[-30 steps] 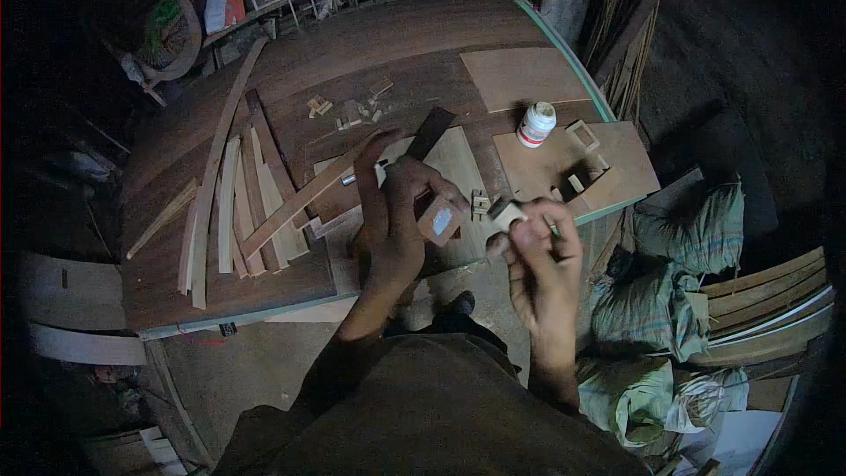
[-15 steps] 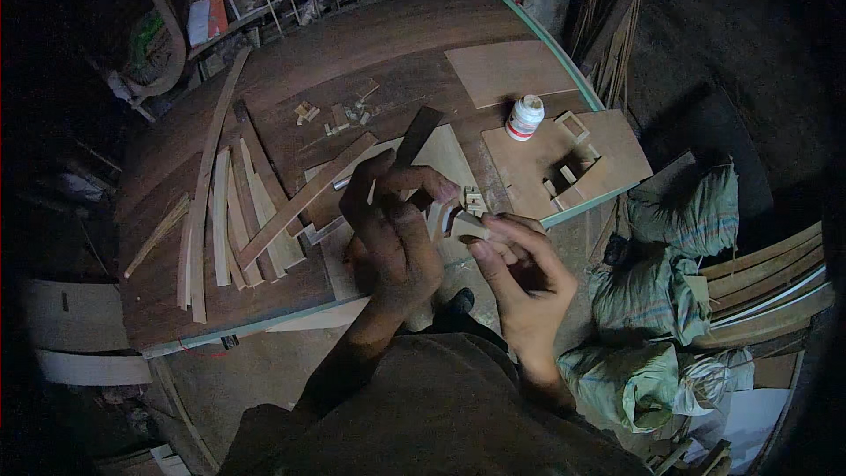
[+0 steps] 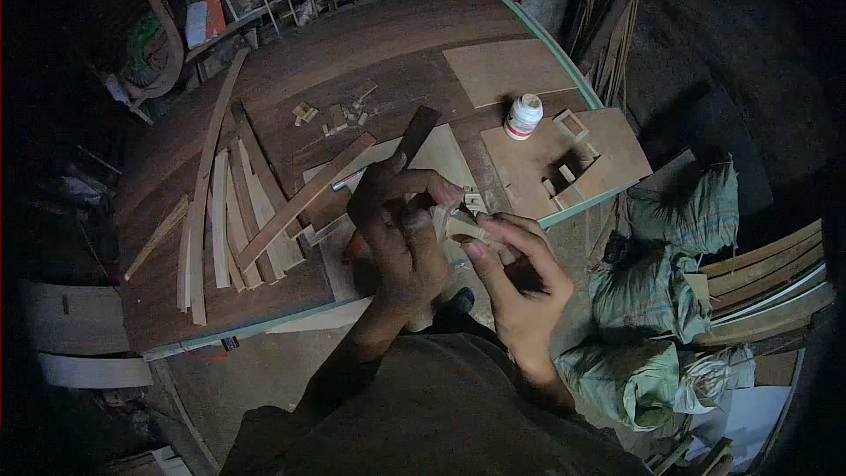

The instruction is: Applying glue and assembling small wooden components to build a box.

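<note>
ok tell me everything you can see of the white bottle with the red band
The white, plastic-looking bottle has a red band low on its side and a narrower top; whether it is capped is unclear. It stands upright near the far edge of a tan wooden board, toward the right side of the dark brown wooden table. Only the board appears to touch it.

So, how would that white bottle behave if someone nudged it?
The white bottle would probably tip if pushed near its top, since it stands upright and looks taller than wide. Knocked over, it might roll, as its sides look round.
</note>
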